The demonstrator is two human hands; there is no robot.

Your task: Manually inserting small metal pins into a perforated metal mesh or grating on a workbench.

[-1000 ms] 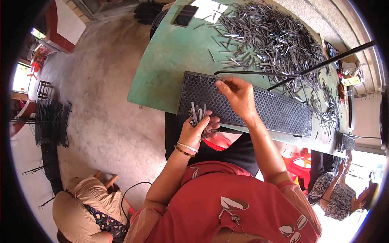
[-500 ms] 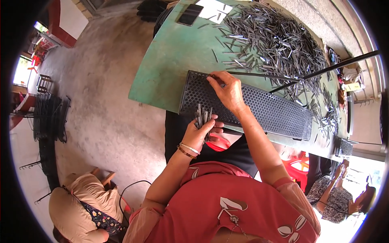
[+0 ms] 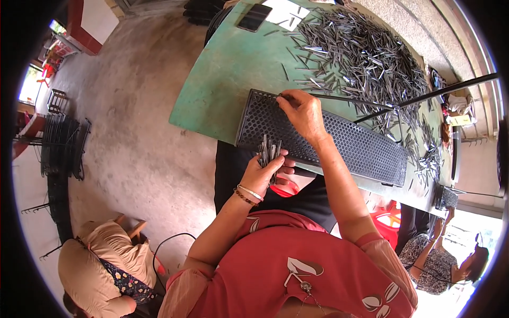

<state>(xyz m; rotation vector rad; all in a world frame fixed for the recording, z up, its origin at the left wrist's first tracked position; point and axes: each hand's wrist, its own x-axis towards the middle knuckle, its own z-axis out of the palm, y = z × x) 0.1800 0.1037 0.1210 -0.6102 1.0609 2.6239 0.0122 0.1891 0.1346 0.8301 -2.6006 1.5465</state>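
Observation:
A long black tray (image 3: pixel 360 144) with rows of round holes lies at a slant along the near edge of the green table (image 3: pixel 204 95). My left hand (image 3: pixel 259 174) is closed round a bundle of thin dark metal strips (image 3: pixel 270 147), whose ends stick up past the fingers just in front of the tray's near side. Over the tray's far edge, toward its left end, my right hand (image 3: pixel 306 114) is closed in a pinch of thumb and fingers. What sits between those fingertips is too small to make out.
A big heap of similar strips (image 3: pixel 366 58) covers the far right of the table. A phone (image 3: pixel 254 17) lies at the far left corner. A thin black rod (image 3: pixel 445 93) crosses above the table at right. People sit at lower left (image 3: pixel 101 270) and lower right (image 3: pixel 432 259).
My right hand has shifted slightly right along the tray's far edge, its fingertips now pinched closer together. My left hand still holds the bundle in nearly the same place.

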